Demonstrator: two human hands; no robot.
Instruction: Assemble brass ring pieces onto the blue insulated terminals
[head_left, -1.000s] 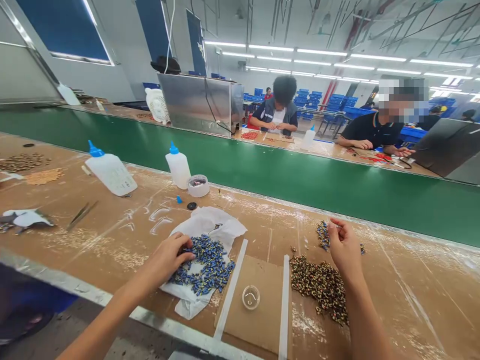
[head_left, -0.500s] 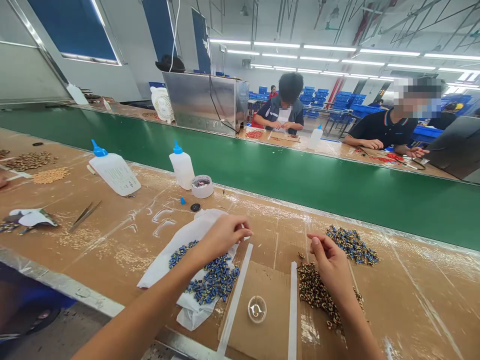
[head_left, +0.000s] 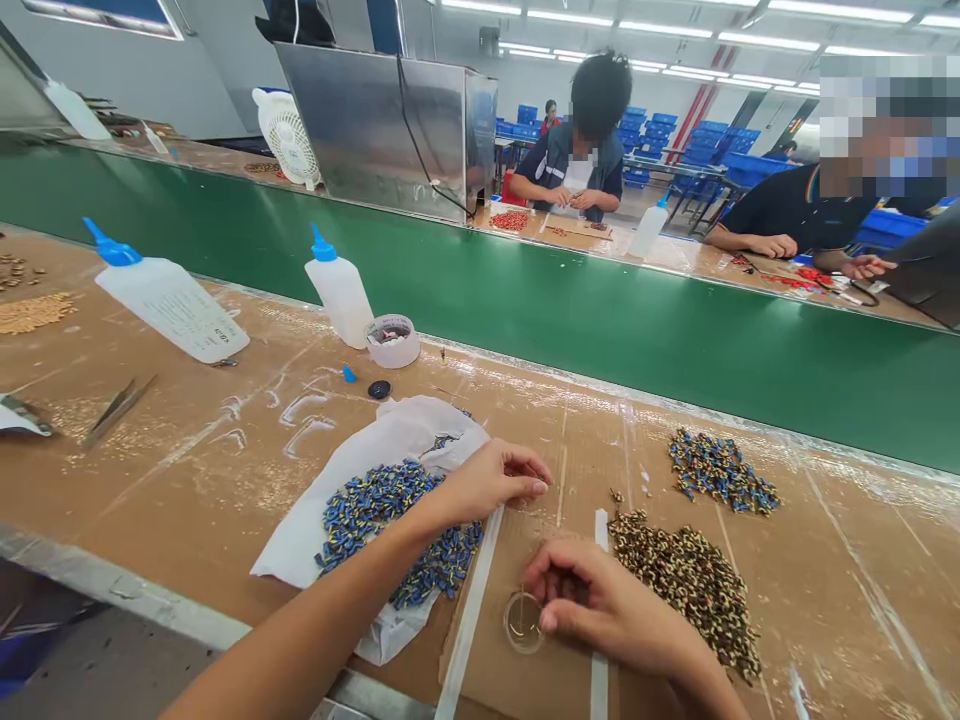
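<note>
My left hand (head_left: 508, 478) hovers over the upper edge of a cardboard piece (head_left: 555, 690), thumb and fingertips pinched close. Whatever may be between them is too small to make out. Below its wrist, a pile of small blue-and-yellow parts (head_left: 375, 500) lies on a white sheet (head_left: 300, 540). My right hand (head_left: 592, 600) is at the rim of a small clear round dish (head_left: 517, 640), fingers bent, with a gap between thumb and forefinger. A thin upright pin shows inside the dish. Right of that hand lies a heap of dark-and-tan small parts (head_left: 690, 580).
Another blue-and-tan pile (head_left: 720, 470) lies farther right. White bottles with blue nozzles (head_left: 341, 295), a tape roll (head_left: 394, 345), a black cap (head_left: 380, 389) and tweezers (head_left: 120, 410) are on the left. A green belt (head_left: 562, 310) runs behind; co-workers sit across it.
My right hand has moved left and down from above the dark heap to the dish. My left hand has shifted slightly right. The view has tilted downward.
</note>
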